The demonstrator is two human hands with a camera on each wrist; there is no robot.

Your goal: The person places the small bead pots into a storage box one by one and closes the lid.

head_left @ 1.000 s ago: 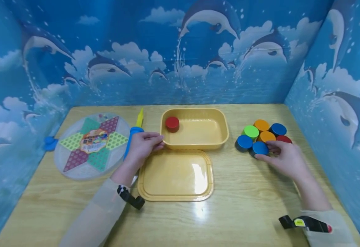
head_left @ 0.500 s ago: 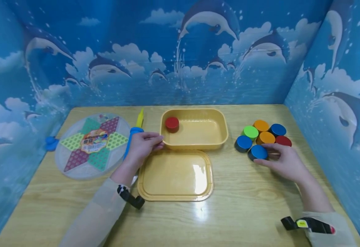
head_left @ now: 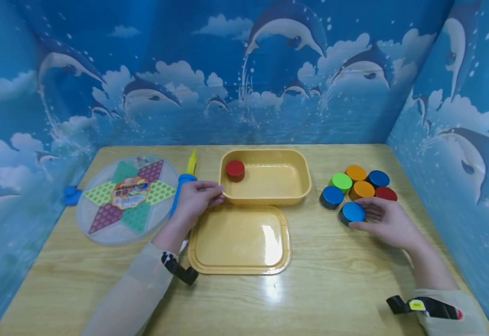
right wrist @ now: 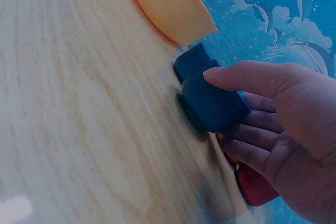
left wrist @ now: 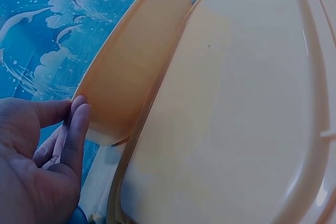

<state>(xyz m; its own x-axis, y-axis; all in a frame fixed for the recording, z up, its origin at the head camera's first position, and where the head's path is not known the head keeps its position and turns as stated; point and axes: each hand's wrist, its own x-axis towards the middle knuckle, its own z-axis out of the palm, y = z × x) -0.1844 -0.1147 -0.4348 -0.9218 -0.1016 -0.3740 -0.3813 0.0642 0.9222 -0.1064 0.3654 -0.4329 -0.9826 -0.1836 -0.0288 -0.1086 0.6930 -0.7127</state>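
In the head view my right hand (head_left: 389, 221) holds a short blue cylinder block (head_left: 352, 213) between thumb and fingers, at the front of a group of similar blocks. The right wrist view shows the thumb on the near side of this blue block (right wrist: 212, 100) and the fingers behind it. My left hand (head_left: 198, 198) pinches the left front rim of a yellow plastic box (head_left: 269, 200), as the left wrist view of the box (left wrist: 123, 66) also shows. One red cylinder block (head_left: 235, 171) sits inside the box, at its left end.
A matching yellow lid (head_left: 238, 240) lies flat before the box. Blue, green (head_left: 340, 182), orange and red blocks stand at right. To the left are a round Chinese checkers board (head_left: 127, 198) and a blue thing with a yellow pointed tip (head_left: 192, 162). Dolphin-print walls enclose the table.
My right hand has drawn the blue block slightly toward me, opening a gap between it and the group. The left hand keeps its place on the box rim.
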